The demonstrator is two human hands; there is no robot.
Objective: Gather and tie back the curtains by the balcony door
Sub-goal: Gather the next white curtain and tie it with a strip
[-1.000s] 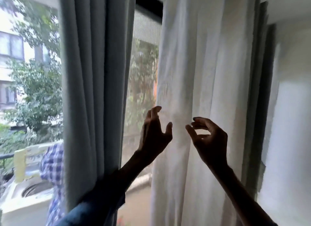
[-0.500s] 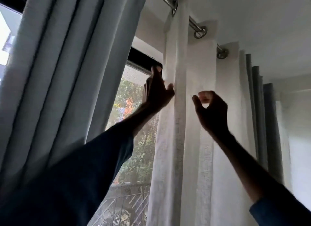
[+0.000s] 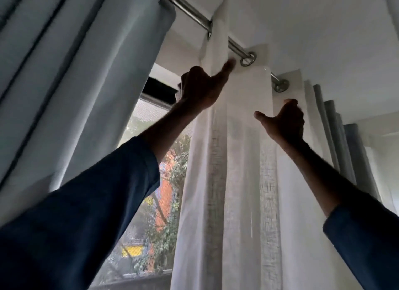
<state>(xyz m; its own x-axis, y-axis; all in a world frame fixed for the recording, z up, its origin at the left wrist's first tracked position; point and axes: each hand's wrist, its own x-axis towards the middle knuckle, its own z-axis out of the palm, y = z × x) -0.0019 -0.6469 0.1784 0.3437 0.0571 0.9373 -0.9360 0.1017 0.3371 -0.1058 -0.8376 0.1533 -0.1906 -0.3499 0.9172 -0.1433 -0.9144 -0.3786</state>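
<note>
1. White sheer curtain (image 3: 241,160): hangs in long folds from metal eyelets (image 3: 247,59) on a steel rod (image 3: 187,10) under the ceiling (image 3: 302,19), just right of the glass pane (image 3: 151,121).
2. Left hand (image 3: 203,88): raised, fingers curled round the sheer's left edge near its top, thumb stretched up against the fold just below the rod.
3. Right hand (image 3: 282,121): raised lower, against a fold further right. Fingers curled, thumb out. Cannot tell whether they hold cloth.
4. Grey curtain (image 3: 86,73): bunched left of the pane.
5. Second grey curtain (image 3: 336,127): bunched right of the sheer.
6. Dark blue sleeves (image 3: 86,214): one on each forearm.
</note>
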